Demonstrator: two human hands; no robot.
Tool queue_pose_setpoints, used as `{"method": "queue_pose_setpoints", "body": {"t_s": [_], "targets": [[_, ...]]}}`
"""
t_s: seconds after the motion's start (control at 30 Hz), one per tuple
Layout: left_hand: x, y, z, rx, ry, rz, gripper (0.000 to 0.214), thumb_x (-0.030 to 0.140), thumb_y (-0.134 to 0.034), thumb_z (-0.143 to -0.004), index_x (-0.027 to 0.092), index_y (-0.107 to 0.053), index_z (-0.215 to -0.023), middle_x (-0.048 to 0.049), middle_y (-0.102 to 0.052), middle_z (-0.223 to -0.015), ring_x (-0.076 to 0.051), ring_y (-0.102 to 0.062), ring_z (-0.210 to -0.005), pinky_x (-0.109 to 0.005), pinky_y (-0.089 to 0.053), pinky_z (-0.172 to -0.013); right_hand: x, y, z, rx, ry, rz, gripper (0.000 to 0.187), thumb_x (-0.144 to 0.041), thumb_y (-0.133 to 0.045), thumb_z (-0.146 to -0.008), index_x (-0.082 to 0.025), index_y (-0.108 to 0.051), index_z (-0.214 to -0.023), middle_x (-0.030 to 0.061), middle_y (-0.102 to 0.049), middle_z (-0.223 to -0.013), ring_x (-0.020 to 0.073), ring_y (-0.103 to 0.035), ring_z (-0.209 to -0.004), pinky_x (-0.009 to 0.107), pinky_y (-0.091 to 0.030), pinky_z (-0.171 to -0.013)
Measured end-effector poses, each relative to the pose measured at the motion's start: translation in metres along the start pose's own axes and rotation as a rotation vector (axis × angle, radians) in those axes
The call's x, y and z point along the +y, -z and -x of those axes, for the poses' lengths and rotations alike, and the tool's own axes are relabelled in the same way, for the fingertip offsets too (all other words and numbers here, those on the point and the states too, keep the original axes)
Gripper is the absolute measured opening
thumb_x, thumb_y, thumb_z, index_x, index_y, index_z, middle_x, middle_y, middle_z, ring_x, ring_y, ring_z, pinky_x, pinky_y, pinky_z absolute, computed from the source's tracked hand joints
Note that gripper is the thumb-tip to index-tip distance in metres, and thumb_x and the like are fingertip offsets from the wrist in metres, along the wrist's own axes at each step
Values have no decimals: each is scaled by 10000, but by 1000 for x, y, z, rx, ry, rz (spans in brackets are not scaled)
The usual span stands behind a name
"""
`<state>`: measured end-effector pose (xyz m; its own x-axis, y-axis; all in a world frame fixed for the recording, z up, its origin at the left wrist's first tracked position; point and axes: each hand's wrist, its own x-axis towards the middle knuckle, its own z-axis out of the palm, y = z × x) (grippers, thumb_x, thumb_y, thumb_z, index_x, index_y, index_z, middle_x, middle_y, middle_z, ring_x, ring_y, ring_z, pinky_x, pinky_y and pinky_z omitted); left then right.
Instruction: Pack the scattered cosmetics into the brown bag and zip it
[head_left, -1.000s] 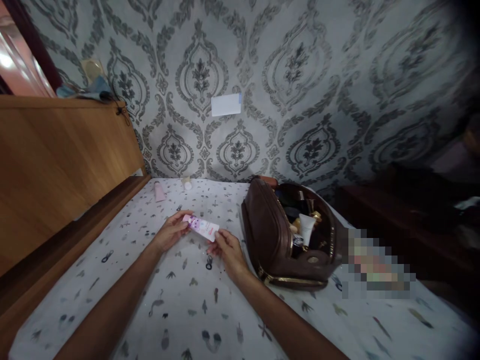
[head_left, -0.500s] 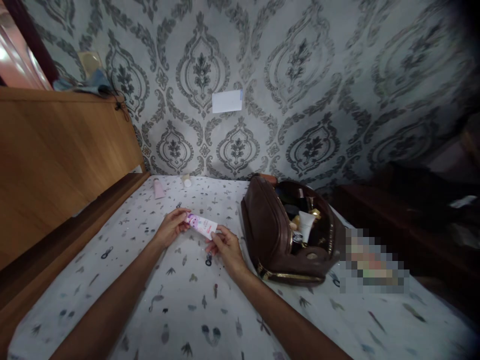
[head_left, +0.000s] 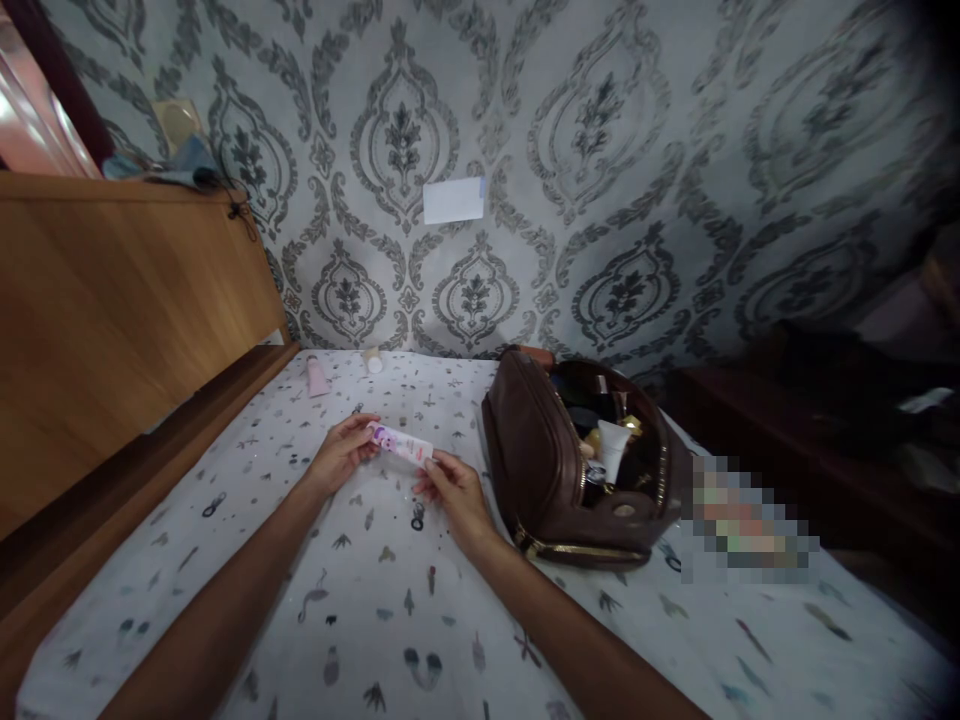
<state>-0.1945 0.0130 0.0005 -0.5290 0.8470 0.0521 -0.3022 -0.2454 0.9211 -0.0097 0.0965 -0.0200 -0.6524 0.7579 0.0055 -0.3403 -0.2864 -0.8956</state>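
A white squeeze tube (head_left: 405,446) with purple and pink print is held just above the patterned sheet, slanting slightly down to the right. My left hand (head_left: 345,452) is closed on its purple end. At the other end, the fingers of my right hand (head_left: 456,492) pinch the white edge. Right of my hands sits a brown toiletry bag (head_left: 525,440), unzipped and wide open. Inside it a white tube (head_left: 613,450) leans upright among several small items, some gold-coloured and some dark. The print on the held tube is too small to read.
Near the wall lie a pink tube (head_left: 317,377) and a small white-capped container (head_left: 373,361). A wooden cabinet (head_left: 135,320) borders the left side. A blurred-out item (head_left: 750,525) lies right of the bag. The patterned wall (head_left: 480,120) rises behind.
The held tube has turned a little about its length, so its printed face looks narrower and its right end sits slightly higher. Both hands stay in nearly the same place.
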Motion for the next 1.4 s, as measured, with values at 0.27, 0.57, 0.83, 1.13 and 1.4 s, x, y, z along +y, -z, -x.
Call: {"method": "queue_pose_setpoints", "body": {"t_s": [0.27,0.57,0.83,1.13,1.4], "targets": [[0,0,-1,9,-12,-1,353,378,-873,-630,162,-710,-856,13,-661,-694,-87,-603,-593,-195,-515,-569,-5,2,0,10,-91,-130,438,-432,-860,-575,-153,-720,-882,39,-715,-752,142,-656,-621,241,-456,-578],[3,-2,2,-8,-20,-48,351,299,-869,-639,143,-711,-911,-29,-685,-877,-109,-624,-690,-203,-504,-587,-10,1,-1,34,-123,-192,495,-488,-902,-496,-157,-747,-831,44,-717,-810,144,-660,-678,242,-463,-615],[2,-2,2,5,-26,-54,354,311,-873,-639,154,-711,-912,-17,-674,-837,-109,-608,-698,-193,-493,-586,-6,3,-2,13,-93,-142,384,-395,-886,-525,-171,-756,-809,36,-716,-816,145,-637,-708,255,-476,-657],[-1,-5,2,-3,5,33,419,264,-886,-623,148,-705,-983,-36,-724,-852,-147,-659,-785,-267,-542,-725,1,2,-1,-48,-21,-29,397,-222,-847,-528,-191,-711,-900,0,-665,-838,116,-590,-652,220,-481,-551],[-6,-24,8,-51,67,38,409,243,-891,-613,117,-707,-956,-35,-724,-818,-139,-661,-736,-256,-542,-724,4,1,0,-117,0,33,504,-222,-830,-561,-199,-614,-1015,-60,-572,-743,106,-599,-516,247,-521,-492]]}}
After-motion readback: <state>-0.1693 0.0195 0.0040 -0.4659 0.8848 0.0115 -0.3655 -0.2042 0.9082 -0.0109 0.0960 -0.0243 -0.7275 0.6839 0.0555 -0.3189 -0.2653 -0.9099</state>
